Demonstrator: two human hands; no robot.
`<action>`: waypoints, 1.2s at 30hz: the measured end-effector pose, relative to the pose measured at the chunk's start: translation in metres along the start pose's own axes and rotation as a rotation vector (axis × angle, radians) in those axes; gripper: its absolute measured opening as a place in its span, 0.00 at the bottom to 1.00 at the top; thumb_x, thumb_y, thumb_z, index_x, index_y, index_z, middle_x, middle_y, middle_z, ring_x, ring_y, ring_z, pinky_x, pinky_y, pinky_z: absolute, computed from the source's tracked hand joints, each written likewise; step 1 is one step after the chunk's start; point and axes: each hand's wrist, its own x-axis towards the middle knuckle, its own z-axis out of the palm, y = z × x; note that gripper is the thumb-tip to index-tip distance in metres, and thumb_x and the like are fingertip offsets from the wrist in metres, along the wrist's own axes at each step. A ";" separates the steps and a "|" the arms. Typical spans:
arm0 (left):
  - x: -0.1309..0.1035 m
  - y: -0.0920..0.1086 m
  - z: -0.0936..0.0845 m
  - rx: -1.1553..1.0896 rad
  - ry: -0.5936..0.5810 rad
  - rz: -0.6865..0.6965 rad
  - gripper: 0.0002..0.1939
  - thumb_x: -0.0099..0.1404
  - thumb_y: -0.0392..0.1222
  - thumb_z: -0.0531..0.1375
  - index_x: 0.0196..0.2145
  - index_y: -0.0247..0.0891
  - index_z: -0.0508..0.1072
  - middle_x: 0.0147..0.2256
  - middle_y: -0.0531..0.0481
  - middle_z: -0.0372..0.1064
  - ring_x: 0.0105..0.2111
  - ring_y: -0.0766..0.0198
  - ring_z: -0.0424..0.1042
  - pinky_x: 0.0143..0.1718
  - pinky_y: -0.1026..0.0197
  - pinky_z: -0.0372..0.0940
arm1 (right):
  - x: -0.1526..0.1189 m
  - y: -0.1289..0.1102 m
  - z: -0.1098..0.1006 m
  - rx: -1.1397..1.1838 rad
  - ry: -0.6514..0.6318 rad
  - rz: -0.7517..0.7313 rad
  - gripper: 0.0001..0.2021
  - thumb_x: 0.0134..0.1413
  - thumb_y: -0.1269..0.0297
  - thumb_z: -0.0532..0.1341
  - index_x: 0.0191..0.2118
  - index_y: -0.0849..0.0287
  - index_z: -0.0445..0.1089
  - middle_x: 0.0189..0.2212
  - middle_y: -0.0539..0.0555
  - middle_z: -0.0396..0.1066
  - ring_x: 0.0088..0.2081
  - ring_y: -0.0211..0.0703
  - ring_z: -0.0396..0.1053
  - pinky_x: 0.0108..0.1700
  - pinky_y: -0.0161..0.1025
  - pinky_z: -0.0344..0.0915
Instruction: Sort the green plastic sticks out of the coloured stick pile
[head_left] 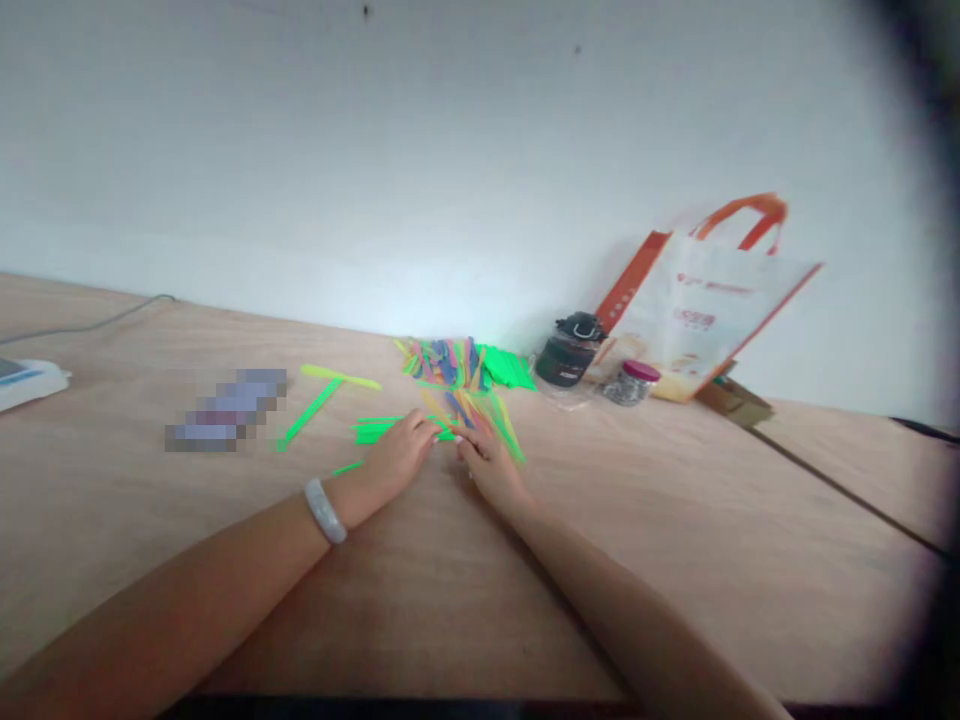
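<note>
My left hand, with a pale bracelet on its wrist, is closed at the right end of a bundle of green strips lying on the table. Close beside it, my right hand has its fingers bent together over the same strip ends; what it pinches is too small to make out. Behind my hands lie a multicoloured pile of strips and a green stack. To the left, a yellow piece and a green stick form a T shape.
A black-lidded bottle, a jar with a red lid and a white-and-orange bag stand at the back right. A blurred-out flat object lies on the left. The corner of a white device shows at the far left.
</note>
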 end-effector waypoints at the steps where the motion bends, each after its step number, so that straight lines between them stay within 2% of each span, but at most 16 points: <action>1: 0.000 0.000 0.000 0.006 -0.005 -0.003 0.11 0.68 0.33 0.48 0.39 0.36 0.70 0.36 0.48 0.63 0.37 0.64 0.65 0.39 0.61 0.64 | -0.001 0.000 0.001 -0.009 -0.003 -0.011 0.17 0.54 0.64 0.51 0.44 0.54 0.73 0.30 0.53 0.73 0.35 0.45 0.69 0.38 0.44 0.66; 4: -0.001 -0.001 0.001 0.018 -0.001 -0.004 0.12 0.68 0.33 0.48 0.38 0.35 0.71 0.36 0.48 0.63 0.37 0.64 0.65 0.39 0.62 0.64 | -0.003 0.000 0.003 -0.028 0.004 -0.054 0.17 0.53 0.66 0.51 0.46 0.53 0.72 0.39 0.54 0.74 0.42 0.46 0.69 0.45 0.46 0.65; 7: -0.002 -0.001 0.001 0.021 0.005 -0.004 0.12 0.68 0.33 0.48 0.38 0.35 0.71 0.36 0.47 0.64 0.37 0.63 0.65 0.39 0.61 0.64 | -0.005 0.000 0.006 -0.028 -0.013 -0.105 0.17 0.54 0.65 0.52 0.47 0.53 0.72 0.43 0.54 0.73 0.46 0.46 0.69 0.49 0.46 0.63; 14: -0.003 0.006 -0.003 0.025 -0.001 -0.012 0.12 0.67 0.34 0.49 0.43 0.36 0.70 0.37 0.47 0.64 0.39 0.62 0.66 0.41 0.61 0.64 | -0.002 0.000 0.008 0.006 0.025 -0.105 0.18 0.54 0.65 0.51 0.48 0.53 0.71 0.42 0.53 0.74 0.44 0.46 0.69 0.48 0.46 0.65; 17: -0.005 0.013 -0.003 0.093 -0.006 0.002 0.16 0.65 0.32 0.50 0.50 0.36 0.66 0.41 0.45 0.64 0.41 0.60 0.65 0.43 0.58 0.64 | 0.003 0.003 0.006 -0.005 0.080 -0.092 0.18 0.55 0.63 0.50 0.48 0.54 0.71 0.42 0.54 0.73 0.45 0.46 0.69 0.48 0.46 0.64; 19: -0.006 0.010 -0.005 0.132 -0.014 0.000 0.20 0.64 0.29 0.49 0.53 0.36 0.63 0.44 0.44 0.64 0.43 0.60 0.65 0.44 0.58 0.64 | 0.005 0.005 0.004 -0.019 0.108 -0.077 0.18 0.55 0.60 0.52 0.49 0.55 0.71 0.43 0.56 0.73 0.44 0.47 0.68 0.47 0.45 0.64; 22: -0.002 -0.015 -0.017 0.181 0.002 -0.058 0.20 0.63 0.28 0.48 0.52 0.35 0.65 0.43 0.43 0.65 0.44 0.60 0.64 0.46 0.58 0.62 | 0.006 0.009 -0.004 -0.038 0.169 -0.038 0.21 0.55 0.54 0.53 0.51 0.57 0.68 0.43 0.57 0.72 0.40 0.46 0.68 0.42 0.43 0.65; 26: -0.001 -0.071 -0.041 0.336 0.102 -0.313 0.20 0.64 0.29 0.46 0.52 0.32 0.65 0.42 0.41 0.65 0.43 0.57 0.65 0.46 0.56 0.62 | 0.007 0.014 -0.018 -0.098 0.227 0.010 0.21 0.58 0.53 0.50 0.48 0.59 0.71 0.36 0.56 0.72 0.35 0.44 0.67 0.37 0.40 0.64; 29: -0.008 -0.103 -0.050 0.457 0.021 -0.476 0.18 0.65 0.33 0.46 0.50 0.32 0.67 0.43 0.38 0.66 0.43 0.54 0.66 0.43 0.54 0.63 | 0.010 0.022 -0.027 -0.191 0.287 0.020 0.19 0.57 0.56 0.50 0.44 0.61 0.72 0.36 0.57 0.70 0.36 0.44 0.67 0.39 0.40 0.63; 33: -0.016 -0.118 -0.051 0.528 -0.134 -0.554 0.17 0.64 0.32 0.45 0.44 0.29 0.70 0.41 0.36 0.68 0.41 0.51 0.67 0.41 0.53 0.62 | 0.015 0.033 -0.035 -0.361 0.283 0.015 0.16 0.55 0.62 0.51 0.42 0.61 0.73 0.36 0.58 0.69 0.39 0.45 0.66 0.43 0.41 0.62; 36: -0.016 -0.118 -0.049 0.527 -0.154 -0.540 0.18 0.62 0.28 0.44 0.43 0.28 0.70 0.40 0.36 0.69 0.41 0.53 0.68 0.42 0.54 0.61 | 0.020 0.043 -0.041 -0.454 0.313 0.040 0.16 0.54 0.66 0.50 0.41 0.61 0.73 0.36 0.59 0.69 0.40 0.46 0.66 0.45 0.42 0.62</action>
